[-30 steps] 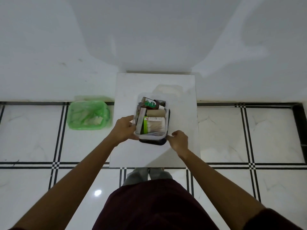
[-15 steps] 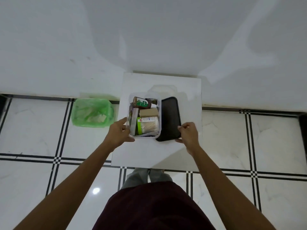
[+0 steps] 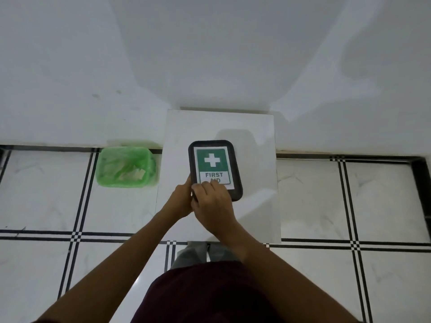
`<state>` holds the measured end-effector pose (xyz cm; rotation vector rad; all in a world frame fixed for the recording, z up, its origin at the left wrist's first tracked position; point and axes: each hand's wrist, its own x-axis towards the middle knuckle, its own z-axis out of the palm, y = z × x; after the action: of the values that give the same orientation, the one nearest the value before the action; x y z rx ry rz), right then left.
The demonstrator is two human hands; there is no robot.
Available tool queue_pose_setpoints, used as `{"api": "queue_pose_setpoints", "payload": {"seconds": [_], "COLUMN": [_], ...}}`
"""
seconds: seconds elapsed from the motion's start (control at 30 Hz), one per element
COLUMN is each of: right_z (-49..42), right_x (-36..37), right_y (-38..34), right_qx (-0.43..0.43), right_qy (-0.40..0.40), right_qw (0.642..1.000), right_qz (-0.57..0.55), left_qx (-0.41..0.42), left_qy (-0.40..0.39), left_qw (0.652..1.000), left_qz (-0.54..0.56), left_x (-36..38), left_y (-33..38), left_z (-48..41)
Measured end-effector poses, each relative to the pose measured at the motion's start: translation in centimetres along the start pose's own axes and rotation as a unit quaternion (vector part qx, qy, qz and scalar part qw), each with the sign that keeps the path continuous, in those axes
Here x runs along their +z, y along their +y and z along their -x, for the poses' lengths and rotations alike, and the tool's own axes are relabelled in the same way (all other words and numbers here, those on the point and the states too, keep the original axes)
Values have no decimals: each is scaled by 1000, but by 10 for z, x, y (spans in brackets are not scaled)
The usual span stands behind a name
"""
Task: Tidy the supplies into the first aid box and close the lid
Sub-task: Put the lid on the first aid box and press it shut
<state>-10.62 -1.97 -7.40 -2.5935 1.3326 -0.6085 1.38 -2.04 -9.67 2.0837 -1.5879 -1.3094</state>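
Note:
The first aid box stands on a small white table (image 3: 254, 136). Its dark lid (image 3: 235, 169) now lies flat on top and carries a green label with a white cross and the words FIRST AID. The box body and the supplies are hidden under the lid. My right hand (image 3: 213, 203) rests palm down on the lid's near edge, covering part of the label. My left hand (image 3: 180, 201) holds the box's near left corner, partly behind the right hand.
A bin lined with a green bag (image 3: 126, 167) stands on the tiled floor left of the table, against the white wall. My feet (image 3: 200, 251) show under the table's near edge. White floor tiles with black lines lie all around.
The lid, which lay upside down to the right of the open box, now sits on the box, label up. My right hand came left onto it. The supplies are covered.

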Motion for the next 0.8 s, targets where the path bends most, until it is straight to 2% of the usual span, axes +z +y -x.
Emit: {"api": "queue_pose_setpoints", "payload": {"seconds": [0.13, 0.27, 0.3, 0.37, 0.4, 0.43, 0.5, 0.53, 0.6, 0.7, 0.8], "right_z": [3, 5, 6, 6, 6, 4, 2, 1, 1, 1, 2], "right_x": [11, 14, 15, 17, 17, 18, 20, 21, 24, 25, 20], "right_y": [3, 11, 13, 15, 14, 13, 10, 10, 13, 18, 25], "right_qx": [13, 41, 49, 53, 55, 61, 74, 77, 79, 78, 84], "right_qy": [-1, -24, -30, -43, -50, -58, -66, -65, -61, -79, -51], "right_qw": [999, 998, 998, 997, 996, 995, 993, 991, 988, 981, 983], "right_qz": [-41, -27, -31, -41, -44, -50, -70, -86, -115, -159, -153], "left_qx": [12, 27, 25, -25, -66, -106, -139, -135, -123, -84, -28], "left_qy": [-42, -52, -60, -78, -79, -65, -29, -21, 14, 142, 193], "left_qw": [994, 991, 994, 993, 973, 939, 890, 886, 906, 954, 964], "left_qz": [-100, -120, -90, 85, 204, 321, 433, 443, 405, 249, 181], "left_x": [-7, -11, -14, -22, -25, -27, -29, -28, -22, -10, -2], "left_y": [-12, -19, -17, -10, -8, -5, 0, 4, 16, 22, 18], "left_z": [-9, -19, -20, -16, -14, -11, -5, -4, -5, -15, -16]}}
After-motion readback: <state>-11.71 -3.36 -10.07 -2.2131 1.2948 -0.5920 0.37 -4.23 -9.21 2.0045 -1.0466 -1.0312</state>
